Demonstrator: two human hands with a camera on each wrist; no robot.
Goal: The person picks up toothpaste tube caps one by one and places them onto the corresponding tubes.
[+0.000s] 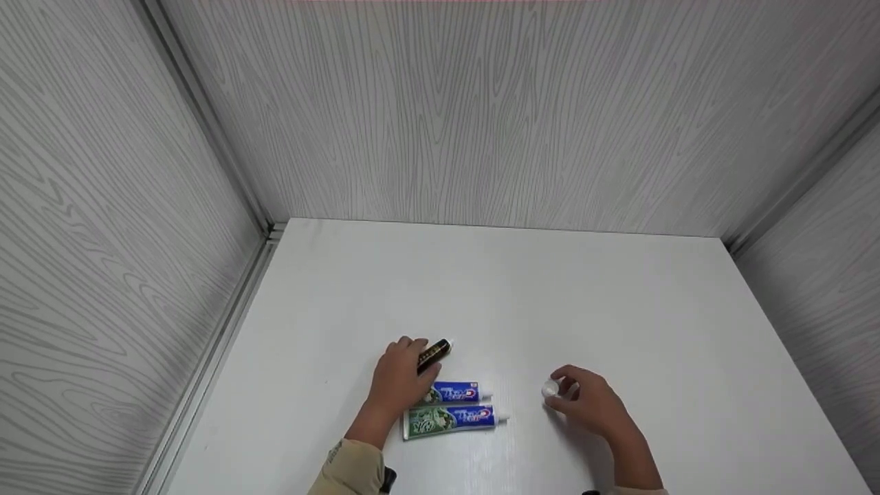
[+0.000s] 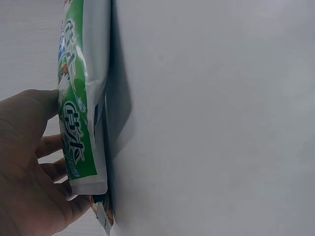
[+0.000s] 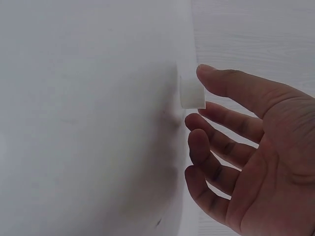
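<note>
In the head view my left hand (image 1: 399,375) grips a black toothpaste tube (image 1: 434,355) that slants up to the right between thumb and fingers. Just below it, two blue-and-green toothpaste tubes lie side by side: the upper tube (image 1: 459,392) is partly covered by the hand, the lower tube (image 1: 450,421) shows whole. Their narrow white ends point right. A green-and-white tube (image 2: 76,118) hides part of the left fingers in the left wrist view. Off to the right, my right hand (image 1: 588,399) holds a small white cylindrical piece (image 3: 192,93) at the tabletop, between thumb and index finger.
The white tabletop (image 1: 509,289) runs back to a grey wood-grain panel (image 1: 440,117). Similar panels stand on the left (image 1: 89,275) and right (image 1: 818,275). A dark metal frame strip edges the table on the left.
</note>
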